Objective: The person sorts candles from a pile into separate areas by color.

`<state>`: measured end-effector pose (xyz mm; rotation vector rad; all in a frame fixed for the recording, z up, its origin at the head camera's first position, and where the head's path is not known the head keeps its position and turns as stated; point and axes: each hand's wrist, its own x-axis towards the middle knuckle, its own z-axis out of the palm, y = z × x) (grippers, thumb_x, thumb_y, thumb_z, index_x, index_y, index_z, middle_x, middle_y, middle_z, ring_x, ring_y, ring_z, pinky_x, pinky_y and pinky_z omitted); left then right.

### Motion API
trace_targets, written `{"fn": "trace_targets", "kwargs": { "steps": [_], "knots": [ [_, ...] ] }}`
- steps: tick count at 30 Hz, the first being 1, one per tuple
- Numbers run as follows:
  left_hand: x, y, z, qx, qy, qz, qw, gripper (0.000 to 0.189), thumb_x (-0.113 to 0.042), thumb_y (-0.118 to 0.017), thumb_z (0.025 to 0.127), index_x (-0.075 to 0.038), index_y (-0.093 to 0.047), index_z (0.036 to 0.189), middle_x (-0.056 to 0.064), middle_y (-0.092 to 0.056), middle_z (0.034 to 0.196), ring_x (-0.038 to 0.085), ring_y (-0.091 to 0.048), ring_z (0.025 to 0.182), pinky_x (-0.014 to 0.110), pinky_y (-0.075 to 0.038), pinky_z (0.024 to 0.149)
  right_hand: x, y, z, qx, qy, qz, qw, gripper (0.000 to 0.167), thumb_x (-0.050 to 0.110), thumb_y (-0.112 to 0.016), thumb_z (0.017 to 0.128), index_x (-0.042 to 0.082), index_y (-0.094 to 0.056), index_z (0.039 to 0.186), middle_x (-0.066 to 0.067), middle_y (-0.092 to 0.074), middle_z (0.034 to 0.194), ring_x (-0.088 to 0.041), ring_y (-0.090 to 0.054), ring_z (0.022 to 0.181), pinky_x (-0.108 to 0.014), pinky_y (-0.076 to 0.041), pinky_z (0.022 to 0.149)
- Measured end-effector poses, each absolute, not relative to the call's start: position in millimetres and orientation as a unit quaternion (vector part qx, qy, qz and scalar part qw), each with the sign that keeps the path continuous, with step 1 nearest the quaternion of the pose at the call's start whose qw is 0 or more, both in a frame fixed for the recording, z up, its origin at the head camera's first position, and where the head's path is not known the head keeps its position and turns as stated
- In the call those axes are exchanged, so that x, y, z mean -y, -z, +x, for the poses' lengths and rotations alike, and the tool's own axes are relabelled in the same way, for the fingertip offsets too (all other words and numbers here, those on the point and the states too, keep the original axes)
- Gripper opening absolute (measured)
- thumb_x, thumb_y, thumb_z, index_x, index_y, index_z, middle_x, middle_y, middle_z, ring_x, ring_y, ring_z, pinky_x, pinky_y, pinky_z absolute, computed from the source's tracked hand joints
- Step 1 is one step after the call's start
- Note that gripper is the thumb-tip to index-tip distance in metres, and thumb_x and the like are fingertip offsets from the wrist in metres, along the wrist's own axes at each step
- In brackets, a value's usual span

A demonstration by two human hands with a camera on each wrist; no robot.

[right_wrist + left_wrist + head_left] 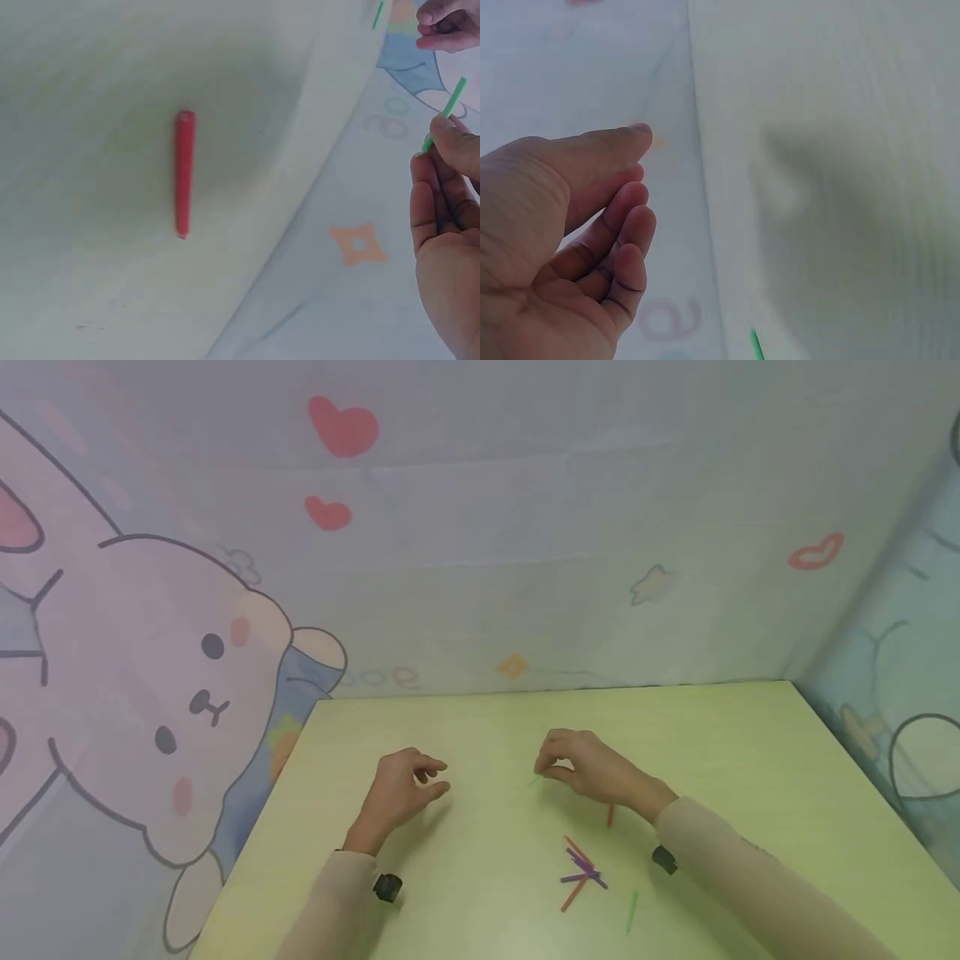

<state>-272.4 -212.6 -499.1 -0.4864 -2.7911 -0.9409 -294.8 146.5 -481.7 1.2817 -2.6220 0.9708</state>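
Note:
My right hand [581, 764] pinches a short thin green stick [454, 97] between thumb and fingertips, above the table. The stick juts out past the thumb in the right wrist view. To the left, my left hand [401, 789] hovers over the table, fingers loosely bent, thumb apart from them, holding nothing. A second green stick [377, 15] lies on the table near the left hand. Below the right wrist lies a single red stick [184, 176], partly hidden by the forearm in the head view.
Nearer the front, several purple and orange-red sticks lie crossed in a small pile [585, 872], with another green stick [632, 912] to its right. The pale yellow-green table [465, 893] meets a printed cloth backdrop [480, 568] at its far edge.

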Motion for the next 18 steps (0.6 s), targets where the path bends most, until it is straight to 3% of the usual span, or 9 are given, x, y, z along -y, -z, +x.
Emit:
{"fn": "trace_targets", "kwargs": {
  "steps": [10, 18],
  "knots": [
    [157.4, 482.3, -235.1, 0.915, 0.300, -0.263, 0.055, 0.026, -0.012, -0.093, 0.092, -0.008, -0.087, 0.116, 0.008, -0.080, 0.105, 0.022, -0.074, 0.090, 0.027, -0.058, 0.075, -139.5, 469.9, -314.5, 0.848, -0.325, 0.417, 0.033, 0.012, 0.004, -0.080, 0.102, 0.014, -0.083, 0.108, 0.008, -0.073, 0.109, -0.014, -0.073, 0.103, -0.043, -0.064, 0.092],
    [109.0, 485.9, -200.7, 0.887, 0.293, -0.357, 0.011, 0.026, -0.014, -0.092, 0.094, -0.008, -0.086, 0.119, 0.005, -0.080, 0.107, 0.014, -0.074, 0.093, 0.015, -0.056, 0.080, -132.3, 464.7, -328.8, 0.839, -0.323, 0.438, 0.025, 0.011, 0.007, -0.079, 0.104, 0.016, -0.082, 0.108, 0.008, -0.073, 0.112, -0.015, -0.073, 0.106, -0.050, -0.064, 0.094]
  ]
}}
